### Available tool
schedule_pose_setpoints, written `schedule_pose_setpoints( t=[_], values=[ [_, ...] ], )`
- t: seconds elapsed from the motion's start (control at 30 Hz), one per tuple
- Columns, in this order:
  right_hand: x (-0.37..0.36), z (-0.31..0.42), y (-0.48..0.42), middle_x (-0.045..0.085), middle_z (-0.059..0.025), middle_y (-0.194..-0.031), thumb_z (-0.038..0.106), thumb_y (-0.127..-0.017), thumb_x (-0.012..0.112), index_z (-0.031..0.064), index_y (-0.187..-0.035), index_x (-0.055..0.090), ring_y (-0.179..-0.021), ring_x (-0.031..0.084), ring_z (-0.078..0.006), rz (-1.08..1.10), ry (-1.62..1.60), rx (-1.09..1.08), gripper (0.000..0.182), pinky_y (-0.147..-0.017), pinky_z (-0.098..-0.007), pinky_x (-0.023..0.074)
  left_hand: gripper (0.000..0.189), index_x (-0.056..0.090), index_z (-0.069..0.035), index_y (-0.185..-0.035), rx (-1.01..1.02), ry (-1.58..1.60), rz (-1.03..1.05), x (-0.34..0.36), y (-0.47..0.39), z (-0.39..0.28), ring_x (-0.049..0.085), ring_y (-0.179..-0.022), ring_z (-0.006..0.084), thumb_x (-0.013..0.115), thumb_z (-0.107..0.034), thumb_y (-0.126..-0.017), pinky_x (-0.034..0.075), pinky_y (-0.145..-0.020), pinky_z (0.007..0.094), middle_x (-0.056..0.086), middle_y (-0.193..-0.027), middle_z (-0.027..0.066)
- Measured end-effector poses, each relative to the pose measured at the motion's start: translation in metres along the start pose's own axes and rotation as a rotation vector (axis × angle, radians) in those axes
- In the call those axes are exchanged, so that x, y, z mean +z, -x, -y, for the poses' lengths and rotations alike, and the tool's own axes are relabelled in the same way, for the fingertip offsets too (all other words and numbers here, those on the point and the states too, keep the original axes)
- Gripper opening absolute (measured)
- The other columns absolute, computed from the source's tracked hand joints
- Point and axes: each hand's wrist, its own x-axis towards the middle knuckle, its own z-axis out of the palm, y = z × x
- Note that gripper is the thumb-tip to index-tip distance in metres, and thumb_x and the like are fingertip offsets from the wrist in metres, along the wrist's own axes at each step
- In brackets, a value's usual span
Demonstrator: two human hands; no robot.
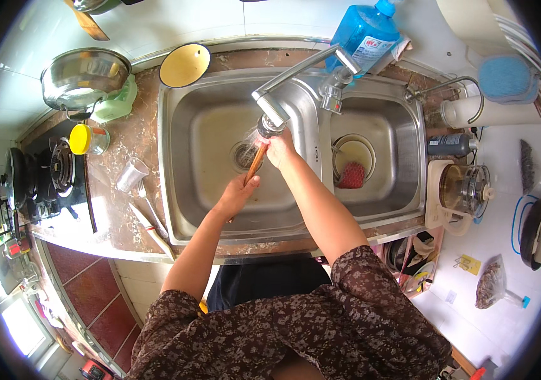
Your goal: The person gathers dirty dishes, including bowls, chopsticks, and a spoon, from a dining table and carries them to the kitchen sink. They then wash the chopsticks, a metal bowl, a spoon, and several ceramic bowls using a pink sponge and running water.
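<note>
My left hand [238, 195] is closed around a slim brown wooden utensil [255, 166], held slanting up over the large basin [204, 142] of a steel double sink. At its upper end my right hand [281, 148] has its fingers around the wood, right under the faucet head [272, 116]. Water sprays out over the fingers and down toward the drain [246, 156]. The fingers and the spray hide the utensil's far end. In the smaller basin [396, 190] stands a round bowl [370, 147] with a red mesh sponge [351, 175] at its edge.
Left of the sink lie a knife [149, 228], a fork [151, 209] and a clear plastic cup [132, 174]. A yellow enamel bowl [185, 65] rests at the back rim. A blue detergent bottle [363, 35] stands behind the faucet, a glass teapot [465, 190] at right.
</note>
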Motion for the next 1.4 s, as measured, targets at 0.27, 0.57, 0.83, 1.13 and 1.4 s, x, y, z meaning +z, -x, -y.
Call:
schedule_pose_setpoints(
  t=[0.27,0.57,0.83,1.13,1.4],
  values=[
    [0.0,-0.007,0.003,0.051,-0.0013,-0.068,0.016,-0.086,0.053,0.0087,-0.084,0.054,-0.058,0.048,-0.0136,0.005,-0.141,0.067,0.007,-0.056,-0.0291,0.0412,0.046,0.052,-0.004,-0.083,-0.04,0.091,-0.059,-0.006,-0.016,-0.003,0.048,-0.064,0.0122,0.043,-0.048,-0.094,0.04,-0.059,0.0284,0.049,-0.067,0.0018],
    [-0.003,-0.014,-0.001,0.053,0.0001,-0.069,0.027,-0.087,0.057,0.0117,-0.082,0.054,-0.053,0.044,-0.0094,-0.197,-0.038,-0.013,0.016,-0.046,-0.0246,0.035,0.03,0.051,-0.002,-0.094,-0.09,0.111,0.192,-0.003,-0.036,0.001,0.051,-0.064,0.0113,0.05,-0.032,-0.094,0.044,-0.061,0.0266,0.054,-0.073,0.0039],
    [0.004,0.007,0.009,0.059,0.0,-0.091,0.02,-0.087,0.055,0.0085,-0.101,0.058,-0.084,0.054,-0.0134,-0.254,0.228,-0.03,0.018,-0.076,-0.0294,0.0414,0.031,0.051,-0.005,-0.116,0.261,-0.019,-0.23,0.023,-0.111,0.0,0.058,-0.102,0.0322,0.053,-0.015,-0.086,0.044,-0.085,0.0373,0.061,-0.108,0.0173],
    [-0.025,0.071,0.025,0.054,-0.0113,-0.108,0.052,-0.086,0.054,0.0051,-0.114,0.045,-0.108,0.052,-0.0264,-0.425,-0.275,-0.372,0.055,-0.092,-0.0372,0.0413,0.024,0.057,-0.003,-0.105,0.204,-0.122,-0.129,0.006,-0.092,-0.036,0.063,-0.086,0.023,0.051,-0.018,-0.088,0.046,-0.077,0.0341,0.067,-0.093,0.0095],
    [-0.044,0.092,-0.005,0.055,-0.0052,-0.084,0.049,-0.09,0.049,0.0071,-0.101,0.048,-0.075,0.057,-0.0183,-0.375,-0.243,-0.245,0.043,-0.072,-0.036,0.0472,0.022,0.058,-0.004,-0.104,0.278,-0.165,-0.155,0.008,-0.076,-0.04,0.062,-0.086,0.0212,0.048,-0.019,-0.091,0.046,-0.076,0.0329,0.067,-0.095,0.0097]
  ],
)
